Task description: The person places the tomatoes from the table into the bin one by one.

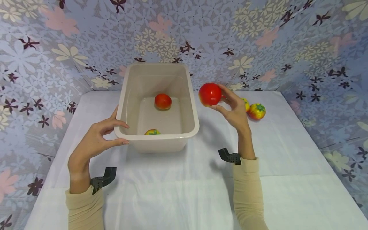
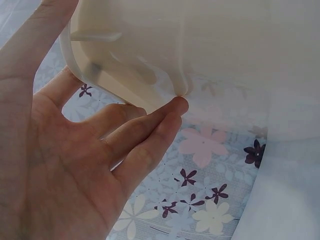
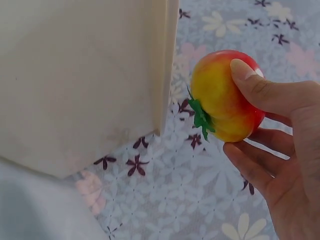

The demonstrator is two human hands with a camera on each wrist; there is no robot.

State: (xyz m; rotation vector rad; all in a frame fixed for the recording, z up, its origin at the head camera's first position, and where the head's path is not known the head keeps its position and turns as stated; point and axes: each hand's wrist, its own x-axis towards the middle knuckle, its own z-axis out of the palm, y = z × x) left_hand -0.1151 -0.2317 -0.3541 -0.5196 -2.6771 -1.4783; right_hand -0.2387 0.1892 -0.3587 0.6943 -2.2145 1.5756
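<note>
My right hand (image 1: 234, 108) grips a red and yellow tomato (image 1: 210, 94) between thumb and fingers, in the air just right of the bin's rim. The right wrist view shows the green leafy top of this tomato (image 3: 227, 97) turned toward the bin. My left hand (image 1: 99, 137) holds the near left corner of the cream plastic bin (image 1: 161, 143), thumb outside and a fingertip over the rim. Inside the bin lie a red tomato (image 1: 163, 101) at the middle and another tomato (image 1: 152, 132) by the near wall, partly hidden by the rim.
Two more tomatoes sit on the table right of my right hand: one yellow-red tomato (image 1: 256, 111) and a second tomato (image 1: 246, 104) partly behind the hand. A white cloth covers the table (image 1: 178, 191). A flower-patterned backdrop (image 1: 212, 41) rises behind and at both sides.
</note>
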